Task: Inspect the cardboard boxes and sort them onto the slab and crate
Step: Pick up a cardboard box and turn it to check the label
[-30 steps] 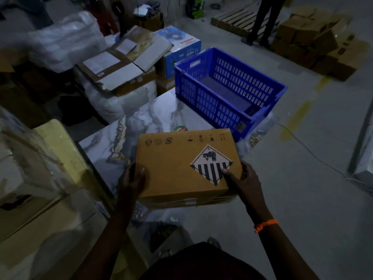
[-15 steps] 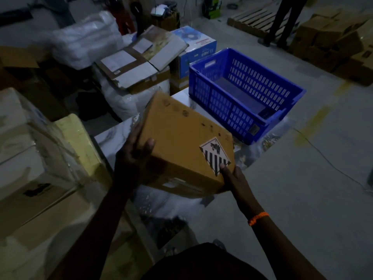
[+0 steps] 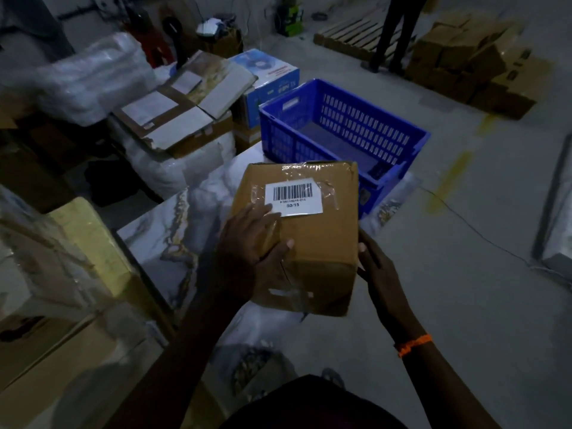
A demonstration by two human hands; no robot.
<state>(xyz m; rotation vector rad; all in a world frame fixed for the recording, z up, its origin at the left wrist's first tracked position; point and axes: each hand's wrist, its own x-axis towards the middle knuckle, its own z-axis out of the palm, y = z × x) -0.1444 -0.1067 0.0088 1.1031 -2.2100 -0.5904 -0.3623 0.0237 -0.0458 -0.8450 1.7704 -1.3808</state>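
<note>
I hold a brown cardboard box (image 3: 322, 243) over the near end of the marble-patterned slab (image 3: 161, 230). Its taped face with a white barcode label is turned up. My left hand (image 3: 247, 243) lies flat on that face, its fingers spread and touching the label's corner. At the box's right side, my right hand (image 3: 377, 270) grips the edge, with the thumb on the edge and the fingers beneath. The blue slotted crate (image 3: 297, 144) stands just beyond the box on the slab's far end, with no boxes inside.
An open carton (image 3: 173, 119) and a blue-white box (image 3: 272, 78) sit behind the slab. White wrapped bundles (image 3: 93, 78) and yellow foam (image 3: 89, 243) crowd the left. Far right are stacked cardboard boxes (image 3: 473, 66), a pallet (image 3: 349, 35) and a person's legs (image 3: 393, 32). A cable (image 3: 483, 233) crosses the floor.
I have turned the box over: the hazard-diamond face is gone from view and the barcode face is up. My left hand moved from the box's side onto its top.
</note>
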